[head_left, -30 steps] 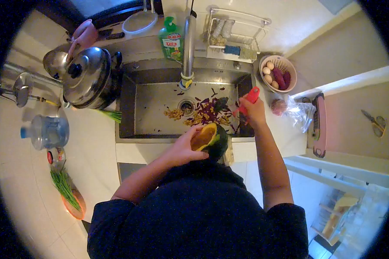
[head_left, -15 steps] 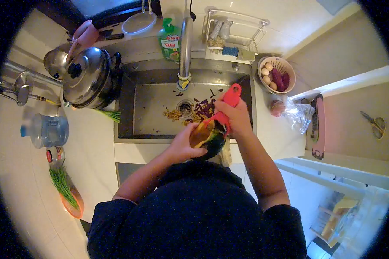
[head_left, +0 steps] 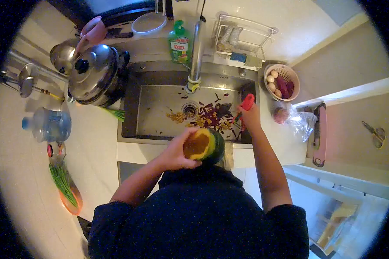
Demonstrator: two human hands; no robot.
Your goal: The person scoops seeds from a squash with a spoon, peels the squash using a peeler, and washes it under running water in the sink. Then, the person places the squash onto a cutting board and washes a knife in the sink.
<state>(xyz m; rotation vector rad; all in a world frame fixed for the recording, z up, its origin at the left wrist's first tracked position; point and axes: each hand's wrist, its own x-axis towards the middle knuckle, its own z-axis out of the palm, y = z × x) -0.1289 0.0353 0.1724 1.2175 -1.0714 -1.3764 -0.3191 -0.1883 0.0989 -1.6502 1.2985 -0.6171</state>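
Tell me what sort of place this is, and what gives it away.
Most likely a home kitchen: there's a steel sink with vegetable scraps in it, a large lidded pot to its left, and a basket of eggs to its right.

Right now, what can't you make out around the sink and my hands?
All in the head view:
Squash: underside turned away; the left hand covers part of its skin.
Red-handled tool: grip partly covered by the right hand; tip blurred against the scraps.
Pot: its lid hides the inside.
Green bottle: fine print too small to read.
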